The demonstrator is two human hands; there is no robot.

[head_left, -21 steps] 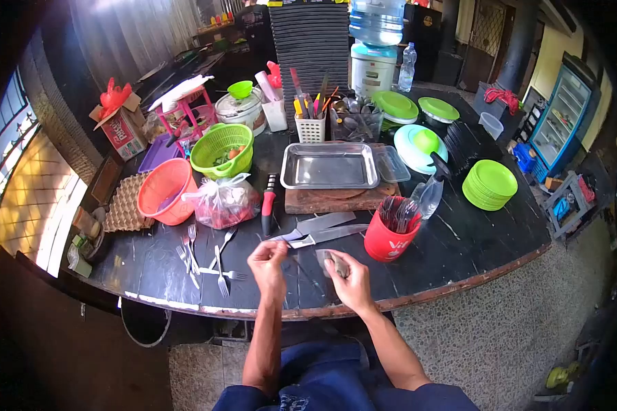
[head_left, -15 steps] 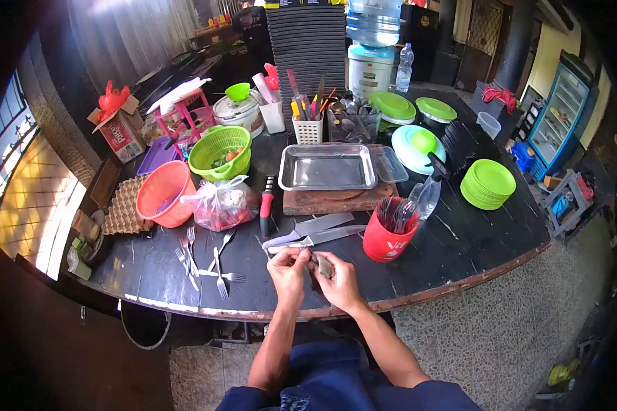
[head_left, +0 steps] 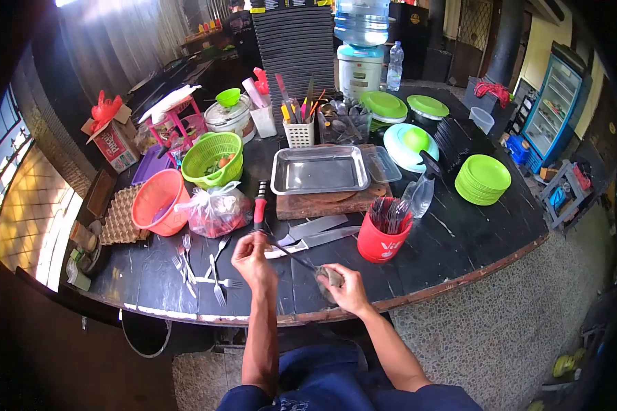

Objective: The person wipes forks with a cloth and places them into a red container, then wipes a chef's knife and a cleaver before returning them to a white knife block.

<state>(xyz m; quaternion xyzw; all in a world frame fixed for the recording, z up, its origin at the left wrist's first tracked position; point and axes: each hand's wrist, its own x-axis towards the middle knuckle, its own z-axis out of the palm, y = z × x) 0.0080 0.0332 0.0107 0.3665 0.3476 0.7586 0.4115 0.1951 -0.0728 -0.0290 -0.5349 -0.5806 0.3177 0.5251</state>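
Since 0.5 s ago the hands have parted: left hand now pinches the handle end of a thin dark utensil, while right hand stays closed around a grey cloth pad at its tip, above the black table's near edge. Bare tabletop between; red plastic cup near right.

Bare forearms, dark blue clothing

A dark worktop is carrying a steel tray that is sitting on a wooden board. A red cup of cutlery is standing just right of two knives. Loose forks are lying near an orange basket, with a green basket behind it. Green plates are stacking at the right, and a water dispenser is standing at the back.
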